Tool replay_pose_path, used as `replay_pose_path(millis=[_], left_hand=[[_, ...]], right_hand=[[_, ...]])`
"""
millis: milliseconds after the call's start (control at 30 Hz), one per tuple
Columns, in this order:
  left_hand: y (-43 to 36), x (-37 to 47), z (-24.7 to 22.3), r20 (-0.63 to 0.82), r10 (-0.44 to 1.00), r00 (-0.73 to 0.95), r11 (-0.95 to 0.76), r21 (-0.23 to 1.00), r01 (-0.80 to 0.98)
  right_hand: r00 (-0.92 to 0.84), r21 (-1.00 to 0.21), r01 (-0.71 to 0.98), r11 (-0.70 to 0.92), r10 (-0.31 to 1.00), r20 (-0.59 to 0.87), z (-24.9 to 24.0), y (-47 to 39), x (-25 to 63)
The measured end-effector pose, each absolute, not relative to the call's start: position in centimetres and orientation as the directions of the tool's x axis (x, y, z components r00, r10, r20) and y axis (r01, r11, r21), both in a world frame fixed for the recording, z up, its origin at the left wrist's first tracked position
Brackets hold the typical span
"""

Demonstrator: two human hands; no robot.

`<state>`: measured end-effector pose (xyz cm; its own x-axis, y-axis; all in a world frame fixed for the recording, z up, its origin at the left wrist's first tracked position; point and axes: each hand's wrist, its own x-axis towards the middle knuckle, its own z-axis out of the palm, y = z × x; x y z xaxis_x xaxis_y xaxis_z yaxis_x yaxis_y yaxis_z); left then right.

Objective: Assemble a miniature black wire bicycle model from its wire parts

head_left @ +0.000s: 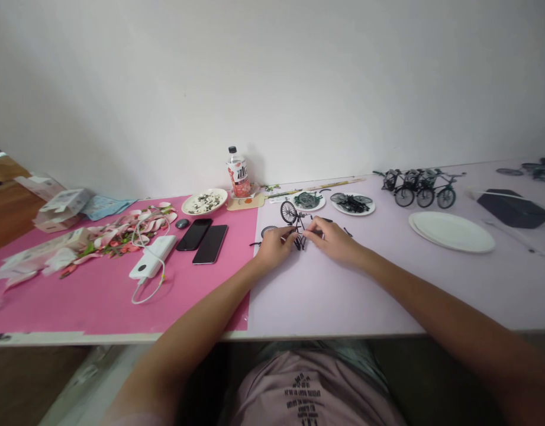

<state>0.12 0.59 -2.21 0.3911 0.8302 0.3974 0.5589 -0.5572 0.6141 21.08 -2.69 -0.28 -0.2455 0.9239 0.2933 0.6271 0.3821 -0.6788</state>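
1. Lilac tabletop (365,302) stretches from the toy bike (299,221) to the front edge; phones (210,244) off left, white plates (452,232) well right.
2. Bike's basically mid-table, between both hands.
3. The left hand (276,245) pinches it, fingers curled.
4. The right hand (329,238) pinches too, thumb and fingertips close together.

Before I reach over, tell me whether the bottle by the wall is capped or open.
Capped: the bottle has its black cap on; tightness can't be told.
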Motion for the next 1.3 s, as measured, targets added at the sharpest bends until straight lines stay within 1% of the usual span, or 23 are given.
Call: replay_pose_path(millis=[467, 1000, 1300], left_hand=[[0.76, 0.09, -2.41, 0.396, 0.832, 0.388, -0.554, 0.603, 0.574], [0.81, 0.12, -2.56, 0.403, 0.831, 0.384, -0.557, 0.610, 0.564], [0.79, 0.13, -2.51, 0.406, 0.826, 0.391, -0.563, 0.617, 0.550]], right_hand=[[-0.284, -0.687, 0.603, 0.405, 0.914, 0.289, -0.75, -2.42, 21.39], [-0.260, -0.684, 0.623, 0.380, 0.925, 0.278, -0.37, -2.74, 21.17], [-0.260, -0.685, 0.640, 0.348, 0.937, 0.234, -0.02, -2.83, 21.08]])
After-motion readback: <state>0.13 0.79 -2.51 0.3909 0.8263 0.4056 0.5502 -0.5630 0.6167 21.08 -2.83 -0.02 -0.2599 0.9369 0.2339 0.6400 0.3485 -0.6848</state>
